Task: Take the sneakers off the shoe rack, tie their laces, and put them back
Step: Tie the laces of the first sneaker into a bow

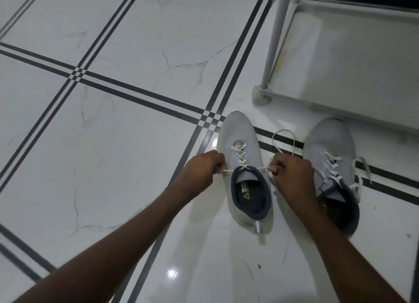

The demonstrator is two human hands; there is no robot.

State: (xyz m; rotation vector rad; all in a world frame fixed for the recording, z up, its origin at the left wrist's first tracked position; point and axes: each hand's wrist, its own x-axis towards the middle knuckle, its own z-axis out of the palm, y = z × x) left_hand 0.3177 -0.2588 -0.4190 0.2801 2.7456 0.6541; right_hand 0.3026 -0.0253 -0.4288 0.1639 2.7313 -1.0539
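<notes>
Glossy white marble tiles [118,126] crossed by dark stripes fill the frame; the shoe rack [340,80] stands at upper right. Both sneakers sit on the floor at lower centre-right. Over the left sneaker [243,135], the left hand [201,170] and right hand [292,173] each pinch a lace [258,168] end, drawn taut across the collar. A slack loop arcs above the right hand; it could snag or slip, loosening the knot. The right sneaker [326,142] lies untied, laces trailing. Insole print is too small to read.
</notes>
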